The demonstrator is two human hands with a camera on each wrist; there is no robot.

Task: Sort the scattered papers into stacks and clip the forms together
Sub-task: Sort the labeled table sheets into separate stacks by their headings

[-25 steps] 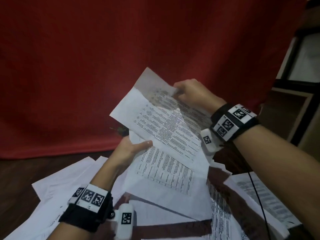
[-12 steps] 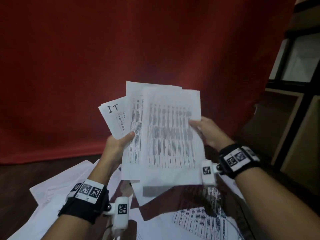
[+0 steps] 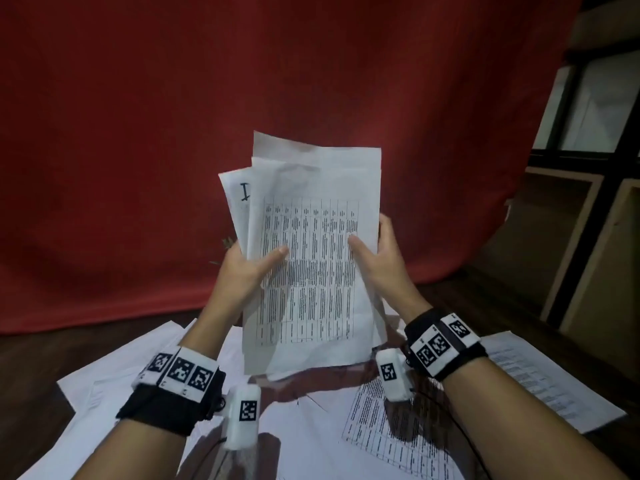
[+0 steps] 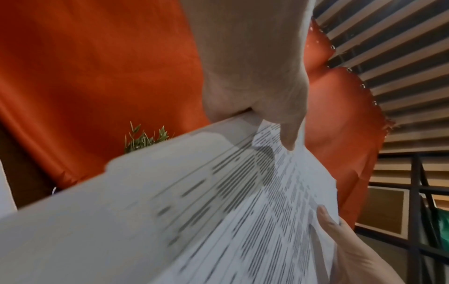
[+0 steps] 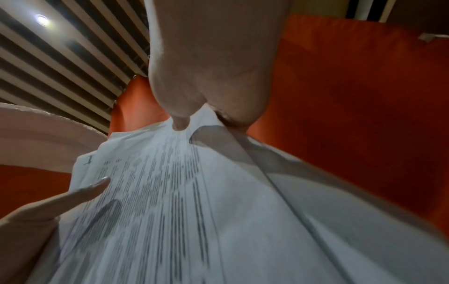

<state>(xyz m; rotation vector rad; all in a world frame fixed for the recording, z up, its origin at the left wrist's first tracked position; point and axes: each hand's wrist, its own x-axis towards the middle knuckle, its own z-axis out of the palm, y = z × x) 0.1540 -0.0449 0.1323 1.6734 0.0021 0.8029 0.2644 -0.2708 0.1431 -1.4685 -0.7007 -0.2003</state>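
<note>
Both hands grip a sheaf of printed forms [image 3: 311, 258] upright: left hand [image 3: 247, 268], right hand [image 3: 379, 261], thumbs in front (at least three sheets, a ruled table foremost).

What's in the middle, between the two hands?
The head view shows a bunch of papers between them. The left hand grips its left edge and the right hand grips its right edge. The front sheet has a printed table.
</note>
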